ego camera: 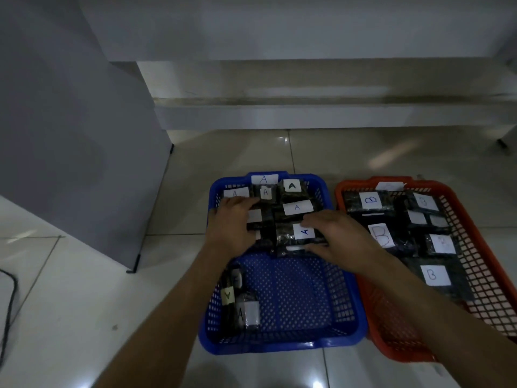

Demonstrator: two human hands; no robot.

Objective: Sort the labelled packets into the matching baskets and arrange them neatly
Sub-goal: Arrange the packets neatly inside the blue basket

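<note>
A blue basket [291, 338] with an "A" tag holds several dark packets labelled A, laid flat in its far half. A few more A packets [240, 303] stand against its near left wall. My left hand [232, 226] rests palm down on the packets at the basket's far left, fingers spread. My right hand [340, 238] grips the near right A packet [293, 236], thumb under its near edge, fingers over its far side. An orange basket [391, 336] to the right holds several dark packets labelled B [432, 275].
Both baskets sit on a glossy tiled floor. A grey cabinet panel [70, 135] stands to the left, with a low metal shelf frame [307, 113] behind the baskets. A black cable [8, 303] lies at the far left edge.
</note>
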